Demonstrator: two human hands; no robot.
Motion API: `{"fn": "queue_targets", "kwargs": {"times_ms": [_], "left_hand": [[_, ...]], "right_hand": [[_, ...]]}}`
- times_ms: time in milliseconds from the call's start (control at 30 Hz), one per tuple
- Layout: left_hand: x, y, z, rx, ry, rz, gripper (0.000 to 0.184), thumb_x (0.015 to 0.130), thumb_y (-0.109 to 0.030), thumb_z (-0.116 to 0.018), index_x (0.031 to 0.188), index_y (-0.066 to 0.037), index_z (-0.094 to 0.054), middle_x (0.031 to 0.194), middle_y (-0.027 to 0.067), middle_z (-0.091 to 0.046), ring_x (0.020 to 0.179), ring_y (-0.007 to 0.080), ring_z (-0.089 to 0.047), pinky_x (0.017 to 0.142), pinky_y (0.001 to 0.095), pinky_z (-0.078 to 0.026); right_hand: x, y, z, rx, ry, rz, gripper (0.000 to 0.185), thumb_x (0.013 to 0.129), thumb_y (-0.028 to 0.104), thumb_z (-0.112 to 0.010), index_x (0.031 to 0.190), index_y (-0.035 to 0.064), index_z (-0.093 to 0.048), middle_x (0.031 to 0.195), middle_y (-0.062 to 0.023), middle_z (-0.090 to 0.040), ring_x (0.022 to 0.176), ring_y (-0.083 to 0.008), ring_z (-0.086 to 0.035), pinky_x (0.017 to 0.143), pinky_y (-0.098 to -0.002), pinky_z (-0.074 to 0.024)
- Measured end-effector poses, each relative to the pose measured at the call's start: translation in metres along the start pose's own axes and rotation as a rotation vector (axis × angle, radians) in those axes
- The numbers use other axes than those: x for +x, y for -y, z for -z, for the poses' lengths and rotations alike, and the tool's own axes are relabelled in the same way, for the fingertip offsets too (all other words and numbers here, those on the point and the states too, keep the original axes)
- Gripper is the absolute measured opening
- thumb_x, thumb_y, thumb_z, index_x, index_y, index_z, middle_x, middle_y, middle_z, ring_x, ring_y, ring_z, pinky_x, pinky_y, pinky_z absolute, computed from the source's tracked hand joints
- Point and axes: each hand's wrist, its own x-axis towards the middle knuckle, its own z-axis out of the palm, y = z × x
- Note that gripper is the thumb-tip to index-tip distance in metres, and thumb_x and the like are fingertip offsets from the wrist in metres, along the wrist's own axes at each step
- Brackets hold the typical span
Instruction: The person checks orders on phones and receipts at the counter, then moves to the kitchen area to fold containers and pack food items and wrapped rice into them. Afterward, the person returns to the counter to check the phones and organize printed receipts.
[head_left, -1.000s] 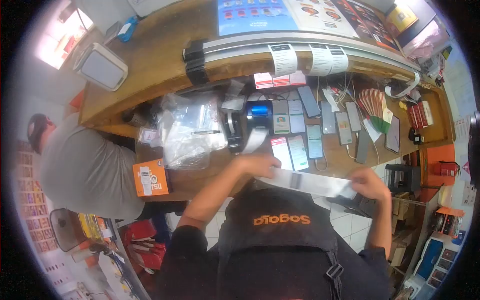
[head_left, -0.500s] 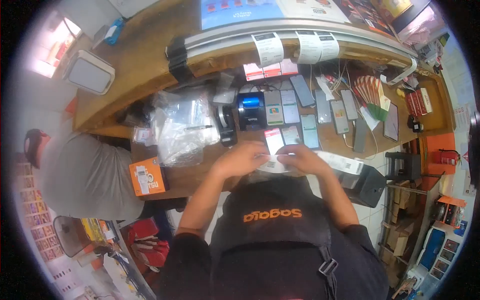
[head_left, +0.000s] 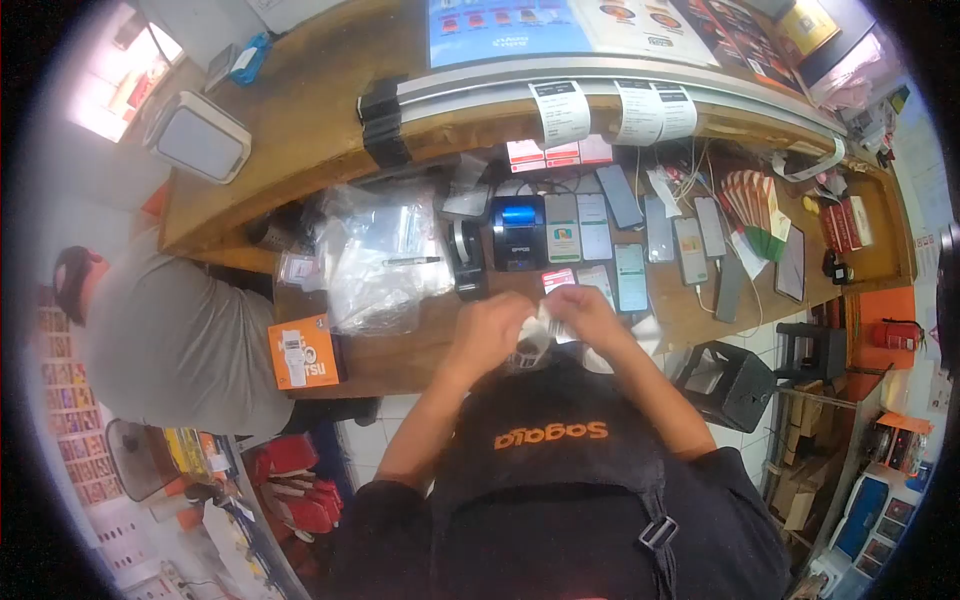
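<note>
Close in front of my apron (head_left: 552,436), both hands hold a white printed paper strip (head_left: 533,332) that looks like a receipt. My left hand (head_left: 490,332) pinches it on one side, fingers closed. My right hand (head_left: 588,316) grips the other side, close by, fingertips bent over the paper. More white paper (head_left: 640,337) hangs below my right wrist. Just beyond my hands lie a phone with a red and white screen (head_left: 557,279) and a phone with a green screen (head_left: 630,277). A small black printer (head_left: 518,240) with a blue roll stands behind them.
Several phones and cables cover the counter (head_left: 415,352) to the right. Clear plastic bags (head_left: 375,270), a tape dispenser (head_left: 466,258) and an orange box (head_left: 305,353) are left. A person in a grey shirt (head_left: 185,330) is at far left. Receipts (head_left: 560,113) hang from the upper ledge.
The paper strip, spread out between my hands and trailing to the right before, is now bunched and bent upward. My hands have tilted around it. The view has shifted slightly.
</note>
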Motion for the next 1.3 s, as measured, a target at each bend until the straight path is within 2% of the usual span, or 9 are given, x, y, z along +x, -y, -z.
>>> {"fn": "queue_targets", "kwargs": {"times_ms": [67, 167, 233, 367, 500, 833, 900, 1033, 1300], "left_hand": [[0.003, -0.002, 0.009, -0.03, -0.071, 0.076, 0.013, 0.087, -0.012, -0.061, 0.085, 0.0, -0.066, 0.08, 0.0155, -0.066, 0.073, 0.0312, -0.065, 0.063, 0.0346, -0.049], [0.01, 0.002, 0.011, -0.071, -0.119, 0.156, 0.011, 0.086, -0.01, -0.062, 0.084, 0.0, -0.067, 0.077, 0.0148, -0.067, 0.071, 0.0271, -0.066, 0.064, 0.0333, -0.05], [0.018, 0.0, 0.008, -0.168, 0.033, 0.147, 0.012, 0.086, -0.012, -0.065, 0.088, 0.0, -0.067, 0.081, 0.0122, -0.068, 0.075, 0.0203, -0.066, 0.068, 0.031, -0.049], [0.039, 0.002, 0.031, -0.32, 0.127, 0.314, 0.018, 0.084, -0.015, -0.071, 0.095, -0.001, -0.066, 0.087, 0.0082, -0.069, 0.082, 0.0141, -0.063, 0.074, 0.0286, -0.048], [0.059, 0.018, 0.098, -0.304, 0.45, 0.405, 0.03, 0.078, -0.019, -0.078, 0.1, -0.003, -0.066, 0.091, 0.0047, -0.068, 0.087, 0.0132, -0.061, 0.079, 0.0281, -0.048], [0.175, -0.043, 0.184, -0.122, 0.019, 0.39, 0.021, 0.081, -0.018, -0.069, 0.098, -0.005, -0.069, 0.085, 0.0068, -0.068, 0.079, 0.0163, -0.062, 0.078, 0.0349, -0.05], [0.192, -0.019, 0.174, 0.288, -0.204, -0.054, 0.022, 0.081, -0.015, -0.063, 0.1, -0.003, -0.067, 0.083, 0.0121, -0.068, 0.078, 0.0244, -0.063, 0.077, 0.0362, -0.05], [0.197, -0.018, 0.151, 0.572, -0.401, -0.054, 0.017, 0.083, -0.013, -0.062, 0.098, -0.007, -0.065, 0.089, 0.0118, -0.063, 0.081, 0.0326, -0.063, 0.072, 0.0428, -0.049], [0.18, -0.009, 0.142, 0.733, -0.325, -0.159, 0.015, 0.081, -0.009, -0.061, 0.095, -0.01, -0.067, 0.092, 0.0057, -0.06, 0.074, 0.0303, -0.065, 0.063, 0.0413, -0.052]], "right_hand": [[0.003, 0.0, 0.016, -0.062, -0.243, -0.081, 0.018, 0.089, 0.018, -0.063, 0.092, 0.0015, -0.069, 0.076, -0.0075, -0.067, 0.071, -0.0118, -0.06, 0.066, -0.03, -0.0478], [-0.007, 0.044, 0.018, 0.063, -0.155, -0.142, 0.022, 0.082, 0.022, -0.071, 0.094, 0.0033, -0.07, 0.085, -0.008, -0.066, 0.075, -0.0157, -0.06, 0.067, -0.0313, -0.0471], [-0.002, 0.05, 0.004, -0.255, -0.027, 0.344, 0.027, 0.079, 0.024, -0.074, 0.096, 0.0035, -0.07, 0.09, -0.0063, -0.061, 0.08, -0.0144, -0.057, 0.069, -0.0297, -0.0459], [0.011, 0.071, 0.013, 0.042, -0.086, 0.05, 0.025, 0.076, 0.021, -0.076, 0.09, 0.0012, -0.068, 0.089, -0.0036, -0.053, 0.082, -0.0129, -0.053, 0.069, -0.0274, -0.0428], [0.004, 0.094, 0.059, 0.379, -0.27, 0.097, 0.012, 0.08, 0.009, -0.071, 0.088, 0.0005, -0.067, 0.088, 0.0008, -0.055, 0.078, -0.0094, -0.058, 0.069, -0.0238, -0.0475], [0.037, 0.082, 0.01, 0.735, -0.173, -0.039, 0.021, 0.085, 0.008, -0.066, 0.105, 0.0024, -0.064, 0.09, -0.006, -0.069, 0.071, -0.0107, -0.063, 0.065, -0.0261, -0.052], [0.048, 0.087, -0.011, 0.813, -0.147, -0.085, 0.021, 0.085, 0.008, -0.065, 0.106, 0.0037, -0.065, 0.09, -0.0054, -0.069, 0.071, -0.0108, -0.063, 0.065, -0.0258, -0.0516], [0.057, 0.101, -0.036, 0.88, -0.106, -0.11, 0.019, 0.087, 0.007, -0.064, 0.106, 0.0042, -0.066, 0.093, -0.0051, -0.07, 0.077, -0.0123, -0.065, 0.068, -0.0268, -0.0517], [0.06, 0.085, -0.047, 0.934, 0.029, -0.184, 0.019, 0.087, 0.008, -0.065, 0.105, 0.0037, -0.066, 0.095, -0.0058, -0.07, 0.078, -0.0129, -0.066, 0.07, -0.0275, -0.0528]]}}
